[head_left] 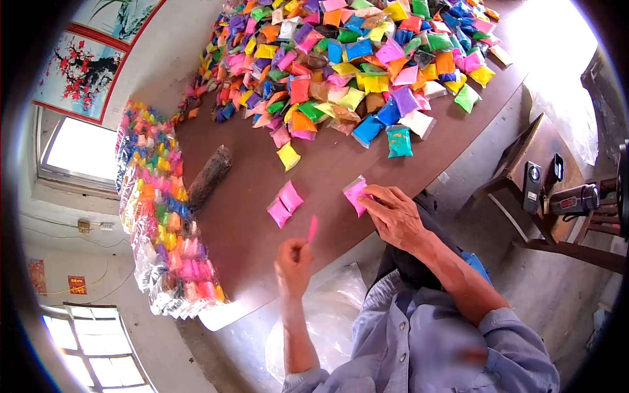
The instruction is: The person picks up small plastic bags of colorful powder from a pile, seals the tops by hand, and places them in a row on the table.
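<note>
One small clear plastic packet of bright pink material (354, 196) is at the right hand (396, 219), over the near edge of the brown table (252, 157). Thumb and forefinger pinch its side, and the other fingers are bent loosely behind. Two similar pink packets (285, 204) lie on the tabletop to the left, side by side and touching.

Nearer the body, the left hand (293, 267) is raised with its fingers curled in. A thin, blurred pink strip (313, 228) shows just beside its fingertips; whether they grip it, I cannot tell.

Farther out lie a yellow packet (288, 157) and a teal packet (399, 141), at the near fringe of a large heap of many-coloured packets (367, 62). A dark, elongated plastic-wrapped bundle (210, 178) rests toward the table's left side, near clear plastic bags of coloured packets (171, 229). Well apart, on the right, a brown wooden stool (547, 154) holds a dark cylindrical flask (574, 199).
</note>
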Tool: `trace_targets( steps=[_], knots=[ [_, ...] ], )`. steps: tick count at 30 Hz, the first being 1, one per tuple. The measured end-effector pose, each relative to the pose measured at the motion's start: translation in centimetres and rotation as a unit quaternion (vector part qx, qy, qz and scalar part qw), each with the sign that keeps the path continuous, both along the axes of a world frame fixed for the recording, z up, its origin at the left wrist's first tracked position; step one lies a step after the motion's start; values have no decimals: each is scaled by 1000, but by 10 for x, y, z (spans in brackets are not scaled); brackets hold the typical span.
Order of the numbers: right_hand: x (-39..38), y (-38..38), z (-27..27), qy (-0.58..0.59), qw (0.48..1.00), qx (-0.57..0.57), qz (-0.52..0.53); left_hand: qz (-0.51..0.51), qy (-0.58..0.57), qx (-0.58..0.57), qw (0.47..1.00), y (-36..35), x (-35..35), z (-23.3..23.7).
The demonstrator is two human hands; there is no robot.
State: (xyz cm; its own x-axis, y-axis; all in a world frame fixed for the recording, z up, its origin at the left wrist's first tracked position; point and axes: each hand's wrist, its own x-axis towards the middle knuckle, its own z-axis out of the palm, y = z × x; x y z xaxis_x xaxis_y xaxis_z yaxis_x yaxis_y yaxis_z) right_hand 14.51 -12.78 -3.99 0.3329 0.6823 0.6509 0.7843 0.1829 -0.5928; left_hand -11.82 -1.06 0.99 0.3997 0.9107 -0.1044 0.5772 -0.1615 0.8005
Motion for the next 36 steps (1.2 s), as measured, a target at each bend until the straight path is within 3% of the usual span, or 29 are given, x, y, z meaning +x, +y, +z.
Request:
trace_targets(
  steps=[4,6,7,14,17,22,26,28,36],
  knots=[
    [1,-6,-3,12,1000,15,12,-24,-127,-19,991,-14,64,3],
    [0,-8,-4,15,999,27,16,-98,-24,105,989,-15,83,0],
    [0,-9,-4,22,999,29,24,-93,-47,123,987,-21,95,3],
    [3,-12,-3,26,999,25,33,-118,-32,132,984,-14,113,-5],
    [3,-10,-4,28,999,27,32,-96,29,182,978,4,116,-11],
    [4,-9,-6,34,998,40,24,-118,-8,185,976,17,122,-2],
    [2,-9,-10,42,998,50,19,-139,28,176,974,6,129,18],
    [2,-8,-8,41,998,49,21,-246,19,214,945,5,136,12],
    [3,-9,-8,37,999,36,18,-228,56,243,941,37,153,0]
  ],
)
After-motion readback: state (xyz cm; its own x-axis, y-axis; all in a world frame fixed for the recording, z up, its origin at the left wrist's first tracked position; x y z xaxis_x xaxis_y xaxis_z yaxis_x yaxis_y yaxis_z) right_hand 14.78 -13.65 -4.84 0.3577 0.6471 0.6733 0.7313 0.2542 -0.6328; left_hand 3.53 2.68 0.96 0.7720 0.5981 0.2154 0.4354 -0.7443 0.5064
